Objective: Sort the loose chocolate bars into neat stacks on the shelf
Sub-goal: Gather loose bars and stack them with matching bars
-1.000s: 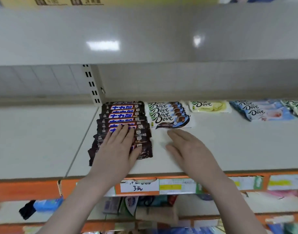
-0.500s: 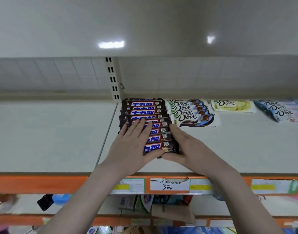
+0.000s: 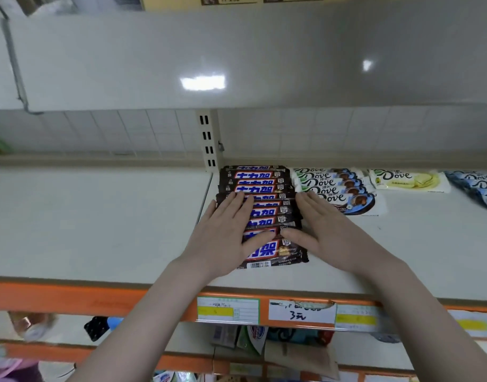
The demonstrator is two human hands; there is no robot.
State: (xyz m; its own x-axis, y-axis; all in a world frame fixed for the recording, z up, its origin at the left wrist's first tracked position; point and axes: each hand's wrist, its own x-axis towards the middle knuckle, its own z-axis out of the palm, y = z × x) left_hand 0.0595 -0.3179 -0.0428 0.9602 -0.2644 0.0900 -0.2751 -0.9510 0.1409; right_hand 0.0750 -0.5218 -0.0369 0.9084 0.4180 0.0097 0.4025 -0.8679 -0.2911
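Dark brown chocolate bars (image 3: 267, 213) with blue lettering overlap in one row on the shelf (image 3: 99, 230), straight fingers (image 3: 311, 205) of both hands flanking them.

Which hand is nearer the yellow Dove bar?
Right. The right hand lies beside the dark bars, below-left of the yellow Dove bar; the left hand lies farther left.

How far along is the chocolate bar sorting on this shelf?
Done: the dark bars lie in one overlapping row, and the white Dove bars sit stacked beside them. In hand: left hand and right hand press flat on the row's sides. Left: the blue Dove packs look askew.
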